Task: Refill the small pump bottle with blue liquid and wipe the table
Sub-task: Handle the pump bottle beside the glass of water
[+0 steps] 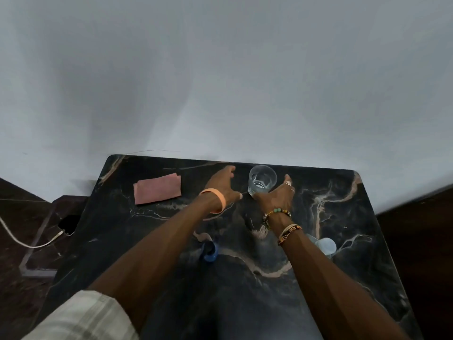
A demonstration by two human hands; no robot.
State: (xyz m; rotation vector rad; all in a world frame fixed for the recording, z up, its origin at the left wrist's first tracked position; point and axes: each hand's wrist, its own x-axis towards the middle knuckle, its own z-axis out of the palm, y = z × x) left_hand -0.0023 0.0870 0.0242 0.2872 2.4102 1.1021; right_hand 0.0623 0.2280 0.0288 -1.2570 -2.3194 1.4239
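Note:
A clear drinking glass (262, 179) stands near the far edge of the black marble table (343, 241). My right hand (277, 196) is wrapped around its right side and base. My left hand (224, 185) hovers just left of the glass with fingers spread, holding nothing. A folded pink cloth (158, 188) lies flat at the far left of the table. A blue object (208, 251), partly hidden under my left forearm, sits nearer to me. A pale translucent object (324, 245) shows beside my right forearm; I cannot tell what it is.
A white wall stands right behind the table's far edge. To the left, on a lower dark surface, a phone (69, 224) lies plugged into a white cable (22, 241). Dark floor lies on both sides.

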